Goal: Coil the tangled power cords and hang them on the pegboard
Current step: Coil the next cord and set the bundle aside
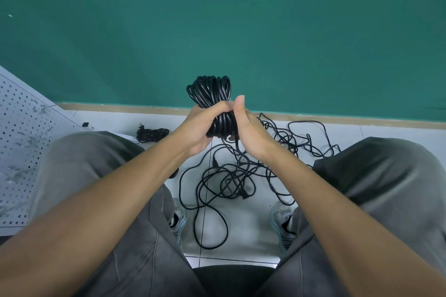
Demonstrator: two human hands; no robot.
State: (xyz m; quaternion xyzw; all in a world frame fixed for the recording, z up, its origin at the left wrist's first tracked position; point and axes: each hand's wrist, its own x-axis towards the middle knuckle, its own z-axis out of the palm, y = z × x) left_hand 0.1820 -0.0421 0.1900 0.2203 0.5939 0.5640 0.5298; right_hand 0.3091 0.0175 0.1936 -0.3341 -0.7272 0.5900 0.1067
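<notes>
A black coil (209,91) of cord is held up in front of the person, between both hands. Its loops stick up above the fingers, with the green wall (217,19) behind them.

The left hand (204,125) is wrapped around the middle of the coil, fingers curled tight over it. The right hand (248,128) is just beside it, on the other side of the coil. Its palm is against the coil and its thumb points up. Its fingers are hidden behind the coil, so I cannot tell if they are curled round it. A tail of cord hangs down from under the hands.

Right below the hands, a tangle (241,176) of black cords lies on the white floor (241,236). It spreads out past the right hand toward the wall, and one big loop reaches back between the person's shoes. A plug (244,194) lies in the mess.

Past the left hand, near the wall, sits a small bundle (152,133) of cord that is already wound up.

Farther out on the left hand's side is the white pegboard (21,142), full of little holes. It leans over the floor, and I see no cords on it.

The person sits with grey trousers (96,176) on, knees wide apart on each side of the arms.
</notes>
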